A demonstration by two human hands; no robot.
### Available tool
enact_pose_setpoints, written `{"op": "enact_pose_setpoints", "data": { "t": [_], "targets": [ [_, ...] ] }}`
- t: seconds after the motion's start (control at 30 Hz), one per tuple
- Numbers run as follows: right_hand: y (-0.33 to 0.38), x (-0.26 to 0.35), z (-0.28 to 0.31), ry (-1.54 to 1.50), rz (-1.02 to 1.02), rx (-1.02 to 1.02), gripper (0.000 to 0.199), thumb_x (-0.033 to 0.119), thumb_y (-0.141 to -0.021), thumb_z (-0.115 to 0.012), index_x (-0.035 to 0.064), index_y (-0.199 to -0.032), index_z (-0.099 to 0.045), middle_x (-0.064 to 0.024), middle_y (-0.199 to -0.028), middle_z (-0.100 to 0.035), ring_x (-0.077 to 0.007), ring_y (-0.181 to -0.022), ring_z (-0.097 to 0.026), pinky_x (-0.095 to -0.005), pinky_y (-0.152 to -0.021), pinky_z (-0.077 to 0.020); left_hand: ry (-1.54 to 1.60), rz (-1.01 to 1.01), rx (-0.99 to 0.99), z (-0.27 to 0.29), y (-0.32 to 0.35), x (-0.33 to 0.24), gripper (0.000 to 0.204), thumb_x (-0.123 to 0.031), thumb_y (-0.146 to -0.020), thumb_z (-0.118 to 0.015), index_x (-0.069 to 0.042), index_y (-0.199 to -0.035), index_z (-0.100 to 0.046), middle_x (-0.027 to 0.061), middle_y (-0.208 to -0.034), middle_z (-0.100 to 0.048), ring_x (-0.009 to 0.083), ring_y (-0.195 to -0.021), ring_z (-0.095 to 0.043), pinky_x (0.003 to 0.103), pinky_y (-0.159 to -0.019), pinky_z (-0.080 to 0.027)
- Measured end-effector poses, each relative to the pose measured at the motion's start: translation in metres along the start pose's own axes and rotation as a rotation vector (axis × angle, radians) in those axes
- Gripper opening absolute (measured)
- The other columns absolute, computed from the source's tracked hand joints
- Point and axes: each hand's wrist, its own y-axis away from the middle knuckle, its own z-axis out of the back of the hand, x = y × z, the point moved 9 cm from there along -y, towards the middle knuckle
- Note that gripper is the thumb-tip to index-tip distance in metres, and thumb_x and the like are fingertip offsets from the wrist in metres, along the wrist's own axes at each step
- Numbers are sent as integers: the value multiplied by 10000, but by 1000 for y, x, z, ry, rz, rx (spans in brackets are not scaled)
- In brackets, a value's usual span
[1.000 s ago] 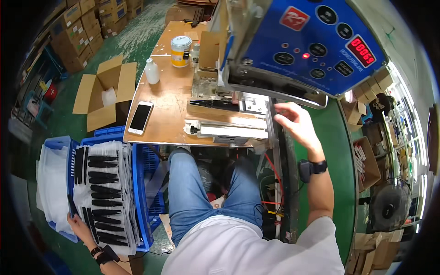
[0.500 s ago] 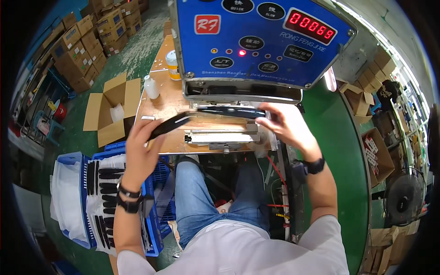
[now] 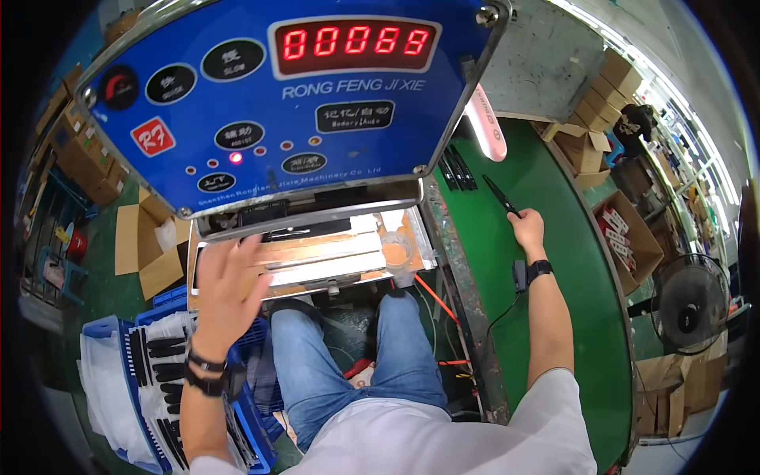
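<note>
At the right, my right hand (image 3: 528,229) grips the near end of a slim, dark, tapered piece (image 3: 499,193), shaped somewhat like a knife, above a green belt surface (image 3: 554,317). Several similar black pieces (image 3: 457,169) lie side by side on that surface, left of the held one. My left hand (image 3: 226,289), slightly blurred, has its fingers apart over the front left of a machine bed (image 3: 324,261). A long black strip (image 3: 317,229) lies on the bed just past its fingertips, below a blue control panel (image 3: 261,103) with a lit red display.
Blue crates (image 3: 131,388) at the lower left hold white sheets and rows of black pieces (image 3: 168,372). An open carton (image 3: 146,245) stands beyond them. A pink-and-white handheld object (image 3: 487,127) juts out beside the panel. A black fan (image 3: 687,309) is at the far right.
My right hand has moved right, from the machine to the green surface, carrying a black piece. The left hand has let go of its black piece. The view has shifted right.
</note>
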Motion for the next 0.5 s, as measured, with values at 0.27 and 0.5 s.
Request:
{"op": "enact_pose_setpoints", "data": {
  "t": [0.27,0.5],
  "targets": [
    [-43,61,-76,164,198,6,346,206,-910,-703,-44,-1144,-746,-293,-1036,-748,-470,-1028,-720,-528,-952,-576,-319,968,-230,124,405,261,416,-173,-986,-705,39,-1339,-647,245,-1368,-634,411,-1278,-600,455,-1113,-461],
    [-47,102,-93,140,171,149,388,121,-829,-611,-101,-1132,-707,-381,-1135,-699,-534,-1141,-667,-568,-1000,-531,-612,1443,-14,162,685,231,392,-232,-1015,-626,109,-1206,-653,364,-1156,-669,556,-1099,-613,580,-985,-476]
  ]
}}
